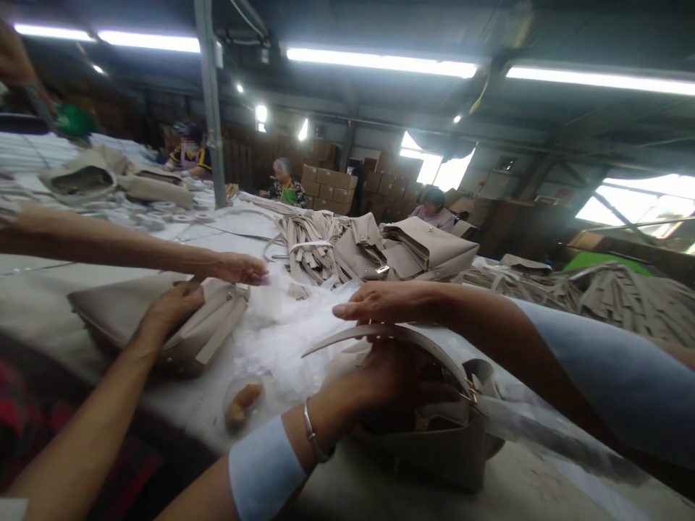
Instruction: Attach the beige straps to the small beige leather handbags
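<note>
A beige handbag (434,452) stands in front of me on the table, its top open. My left hand (388,380), with a silver bracelet at the wrist, reaches into or against that opening; its fingers are in shadow and mostly hidden. A curved bag strap (405,331) arches over it. Above the strap, my right hand (388,298) is bent with fingers curled down beside white plastic wrapping (282,325); what they grip is hidden. A clear plastic strip (548,427) trails right from the bag's strap hardware.
On the left, a co-worker's hands (177,304) work at another beige handbag (124,307). Bundled straps (312,246) and finished-looking bags (428,246) lie ahead. More straps (624,293) pile at right. A small brown object in plastic (244,404) lies near the table edge. A metal post (211,101) rises behind.
</note>
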`<state>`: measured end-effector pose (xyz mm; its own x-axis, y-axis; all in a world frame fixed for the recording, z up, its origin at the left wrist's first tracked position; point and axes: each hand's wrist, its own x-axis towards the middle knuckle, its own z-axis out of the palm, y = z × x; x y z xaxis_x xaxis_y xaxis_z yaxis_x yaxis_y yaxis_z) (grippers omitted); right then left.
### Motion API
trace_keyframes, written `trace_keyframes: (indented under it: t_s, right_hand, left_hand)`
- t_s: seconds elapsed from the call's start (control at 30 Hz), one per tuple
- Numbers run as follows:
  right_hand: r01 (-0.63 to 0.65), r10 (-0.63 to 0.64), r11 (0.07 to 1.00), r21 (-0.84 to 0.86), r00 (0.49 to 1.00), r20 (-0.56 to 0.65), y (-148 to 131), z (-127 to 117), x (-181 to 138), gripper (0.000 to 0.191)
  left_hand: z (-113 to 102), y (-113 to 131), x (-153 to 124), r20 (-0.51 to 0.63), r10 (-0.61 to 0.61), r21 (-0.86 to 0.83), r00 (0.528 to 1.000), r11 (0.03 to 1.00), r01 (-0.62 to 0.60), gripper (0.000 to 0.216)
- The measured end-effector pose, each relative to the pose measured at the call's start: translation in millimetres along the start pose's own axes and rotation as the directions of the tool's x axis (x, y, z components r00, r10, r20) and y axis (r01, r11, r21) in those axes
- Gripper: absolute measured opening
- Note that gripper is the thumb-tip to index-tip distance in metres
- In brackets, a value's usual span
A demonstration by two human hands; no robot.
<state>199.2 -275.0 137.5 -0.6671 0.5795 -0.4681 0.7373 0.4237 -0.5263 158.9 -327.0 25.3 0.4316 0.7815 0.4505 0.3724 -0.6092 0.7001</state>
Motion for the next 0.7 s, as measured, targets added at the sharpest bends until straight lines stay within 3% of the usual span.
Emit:
trace_keyframes:
  t_s: [0.1,0.23,0.3,0.37,0.43,0.5,0.57,0.7]
  right_hand:
    - [0.062,-0.048,0.993,-0.097,0.989,0.142,-25,14,16,0.027]
    - [0.159,-0.144,0.984,-0.079,0.976,0.165,-48,17,10,0.014]
    - [0.227,-0.227,0.974,0.011,0.968,0.105,-50,8,-5,0.016]
    - [0.251,-0.246,0.963,0.102,0.967,-0.063,-44,-6,-27,0.022]
    - [0.247,-0.195,0.955,0.166,0.94,-0.28,-31,-21,-54,0.029]
    - [0.21,-0.106,0.955,0.211,0.902,-0.418,-10,-33,-82,0.033]
    - [0.123,-0.005,0.96,0.251,0.906,-0.423,14,-39,-108,0.032]
    - [-0.129,0.219,0.93,0.343,0.946,-0.239,58,-32,-140,0.032]
  left_hand:
    - [0,-3,-1,-0.018,0.019,-0.053,1.0,0.998,-0.02,0.033]
    - [0,-7,-4,-0.12,0.046,-0.188,0.992,0.98,-0.069,0.026]
    - [1,-9,-5,-0.201,0.078,-0.184,0.976,0.976,-0.116,0.032]
    - [3,-10,-6,-0.252,0.106,-0.186,0.962,0.97,-0.156,0.036]
    - [7,-12,-7,-0.278,0.123,-0.198,0.953,0.963,-0.182,0.033]
    - [10,-13,-7,-0.3,0.147,-0.205,0.943,0.955,-0.214,0.031]
    - [12,-14,-6,-0.323,0.166,-0.215,0.932,0.946,-0.243,0.031]
    - [13,-14,-3,-0.338,0.144,-0.211,0.93,0.951,-0.224,0.025]
